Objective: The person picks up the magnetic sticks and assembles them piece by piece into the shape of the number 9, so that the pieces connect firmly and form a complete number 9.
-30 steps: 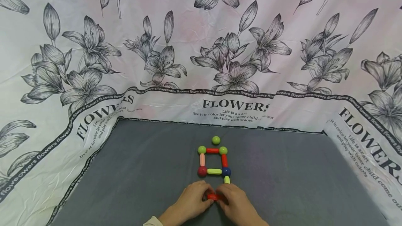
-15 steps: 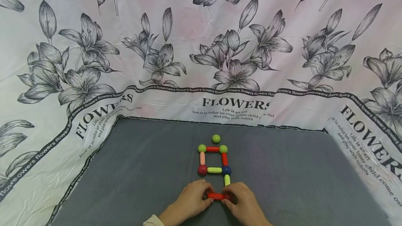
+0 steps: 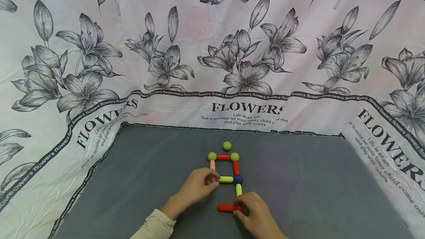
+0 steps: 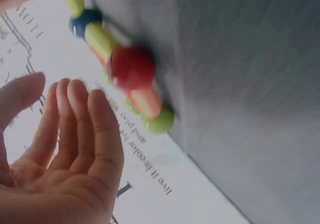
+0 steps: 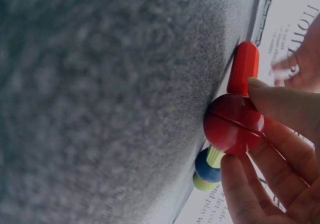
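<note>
My right hand (image 3: 255, 213) pinches a dark red ball (image 5: 234, 124) between thumb and fingers. A red magnetic rod (image 3: 225, 207) sticks out leftward from that ball. Just above it is a yellow-green rod (image 3: 239, 190) running down from a blue ball (image 3: 238, 179); whether it touches the held ball is hidden by the fingers. My left hand (image 3: 196, 185), fingers loosely curved and holding nothing, hovers by the square's lower left corner. There, a second red ball (image 4: 131, 67) is visible in the left wrist view, joined to a yellow-green rod (image 3: 226, 179) and a pink rod (image 3: 212, 165).
The square's far corners are two green balls (image 3: 212, 156), with a red rod (image 3: 223, 156) between them and another red rod (image 3: 236, 167) down the right side. A loose green ball (image 3: 227, 146) lies beyond. Grey cloth (image 3: 299, 180) covers the surface; a flowered curtain hangs behind.
The left hand has let go of the red rod and moved up and left to the square's corner. The right hand has moved slightly right with the ball and rod.
</note>
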Demonstrator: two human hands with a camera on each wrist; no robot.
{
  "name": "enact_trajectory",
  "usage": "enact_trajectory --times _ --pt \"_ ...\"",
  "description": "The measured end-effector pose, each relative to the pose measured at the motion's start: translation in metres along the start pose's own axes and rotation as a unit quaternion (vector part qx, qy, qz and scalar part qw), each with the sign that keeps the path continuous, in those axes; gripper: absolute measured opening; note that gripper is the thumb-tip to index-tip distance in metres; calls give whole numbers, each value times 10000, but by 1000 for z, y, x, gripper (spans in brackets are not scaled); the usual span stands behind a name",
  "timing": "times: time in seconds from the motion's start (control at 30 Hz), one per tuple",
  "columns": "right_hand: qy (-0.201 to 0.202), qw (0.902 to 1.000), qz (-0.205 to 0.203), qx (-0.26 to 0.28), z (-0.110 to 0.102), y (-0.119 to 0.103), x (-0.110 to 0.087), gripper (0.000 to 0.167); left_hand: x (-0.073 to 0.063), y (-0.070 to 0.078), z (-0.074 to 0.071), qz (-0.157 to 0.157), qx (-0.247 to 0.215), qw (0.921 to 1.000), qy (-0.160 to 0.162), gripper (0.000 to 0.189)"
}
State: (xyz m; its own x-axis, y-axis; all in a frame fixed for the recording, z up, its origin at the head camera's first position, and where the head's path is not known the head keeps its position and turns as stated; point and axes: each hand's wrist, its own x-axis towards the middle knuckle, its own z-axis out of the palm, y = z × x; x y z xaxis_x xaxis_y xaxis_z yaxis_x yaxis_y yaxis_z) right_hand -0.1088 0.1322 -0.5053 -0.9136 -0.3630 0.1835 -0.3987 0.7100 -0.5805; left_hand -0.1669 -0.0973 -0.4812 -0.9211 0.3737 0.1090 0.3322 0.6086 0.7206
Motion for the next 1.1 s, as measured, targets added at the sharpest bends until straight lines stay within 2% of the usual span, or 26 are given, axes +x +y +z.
enact_trajectory --times 0.07,0.13,0.27,0.4,0.57,0.7,0.8,0.97,1.1 --pt "13 10000 -31 5 0 0 0 27 13 1 -6 76 -83 9995 296 13" --pt "-40 10000 -31 21 -1 0 1 27 30 2 -11 126 -264 9985 459 15" --pt "-126 9999 -23 37 -3 0 1 26 67 -3 -16 123 -649 9962 565 23" --pt "-162 9999 -11 59 -3 1 0 25 100 -15 -17 111 -678 9964 495 30" --pt "-118 9999 -12 45 -3 2 0 25 131 -32 -15 44 -790 9968 127 38" --pt "-72 10000 -8 43 -3 2 0 25 146 -44 -13 -94 -1075 9939 -247 43" --pt "-85 9999 47 67 -4 3 0 24 153 -50 -10 -270 -1113 9923 -471 43" --pt "-181 9997 133 124 -5 3 1 24 157 -55 -7 -432 -1052 9906 -767 42" --pt "-238 9994 200 174 -6 3 0 24 157 -55 -6 -318 -1034 9903 -868 44"
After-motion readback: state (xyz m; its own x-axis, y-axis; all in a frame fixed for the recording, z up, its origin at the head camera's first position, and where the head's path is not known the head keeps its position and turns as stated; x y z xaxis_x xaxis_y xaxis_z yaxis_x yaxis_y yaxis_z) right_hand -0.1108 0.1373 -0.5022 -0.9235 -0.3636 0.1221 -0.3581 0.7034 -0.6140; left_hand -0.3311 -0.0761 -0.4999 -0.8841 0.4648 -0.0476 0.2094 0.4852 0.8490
